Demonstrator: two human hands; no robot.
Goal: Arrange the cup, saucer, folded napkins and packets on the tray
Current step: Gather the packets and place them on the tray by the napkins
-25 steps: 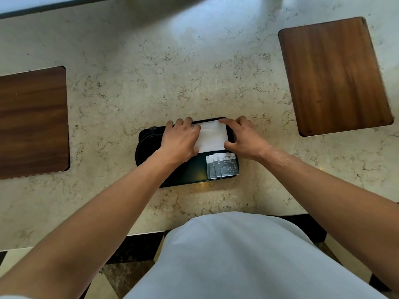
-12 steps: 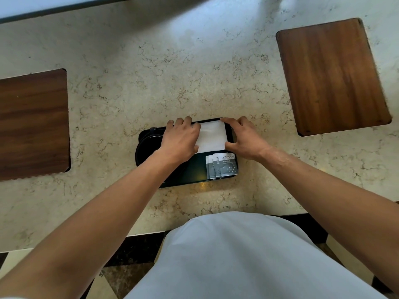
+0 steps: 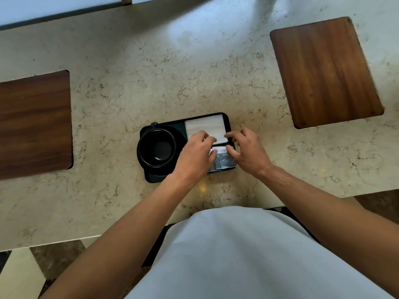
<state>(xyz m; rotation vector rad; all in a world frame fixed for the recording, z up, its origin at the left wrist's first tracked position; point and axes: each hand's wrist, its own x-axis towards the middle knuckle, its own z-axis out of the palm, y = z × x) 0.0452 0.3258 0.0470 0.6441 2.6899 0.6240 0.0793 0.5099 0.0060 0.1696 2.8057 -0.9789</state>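
Observation:
A dark rectangular tray (image 3: 151, 179) lies on the marble counter in front of me. On its left half a black cup (image 3: 156, 148) stands on a black saucer (image 3: 180, 137). A white folded napkin (image 3: 205, 125) fills the tray's far right part, and several grey packets (image 3: 224, 162) are fanned out just in front of it. My left hand (image 3: 194, 155) hovers over the tray's middle, bent fingertips on the napkin's near edge and thumb against the packets. My right hand (image 3: 248, 149) has its index finger on the napkin's near right corner and its thumb on the packets.
Two dark wooden boards are set into the counter, one at the left (image 3: 34, 124) and one at the far right (image 3: 323, 72). The counter's near edge runs just below the tray, close to my white-clothed body (image 3: 237, 255).
Both hands have drawn back from the napkin's top toward its near edge and the packets. The left hand moved right, so the cup and saucer now show. The camera view shifted slightly.

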